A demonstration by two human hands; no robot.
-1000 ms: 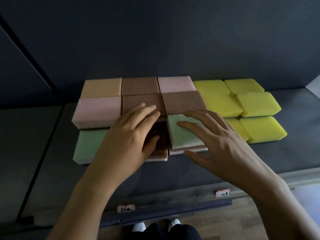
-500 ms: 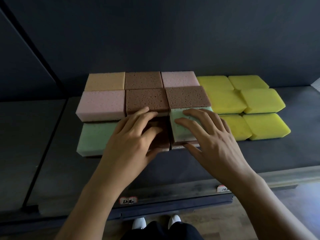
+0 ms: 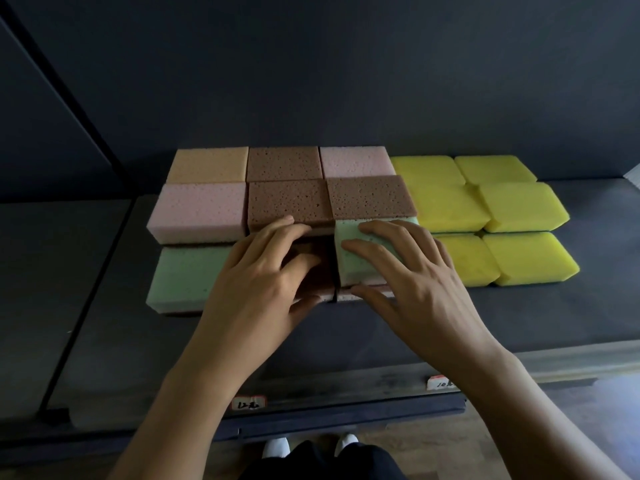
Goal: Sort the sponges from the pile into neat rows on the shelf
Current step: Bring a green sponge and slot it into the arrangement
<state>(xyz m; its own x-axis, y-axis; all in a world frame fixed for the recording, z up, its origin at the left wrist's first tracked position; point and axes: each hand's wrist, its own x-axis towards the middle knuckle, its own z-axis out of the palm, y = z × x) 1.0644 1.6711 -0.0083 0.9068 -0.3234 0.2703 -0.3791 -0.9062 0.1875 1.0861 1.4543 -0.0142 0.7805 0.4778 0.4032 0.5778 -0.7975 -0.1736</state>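
Right hand (image 3: 415, 292) rests atop green sponge (image 3: 356, 271).

A dark shelf (image 3: 540, 317) bears pink, brown and green sponges (image 3: 287, 202) in rows — yellow sponges (image 3: 519, 206) beside them.

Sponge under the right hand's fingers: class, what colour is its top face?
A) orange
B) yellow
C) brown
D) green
D: the right hand rests its spread fingers on the top of a pale green sponge in the front row.
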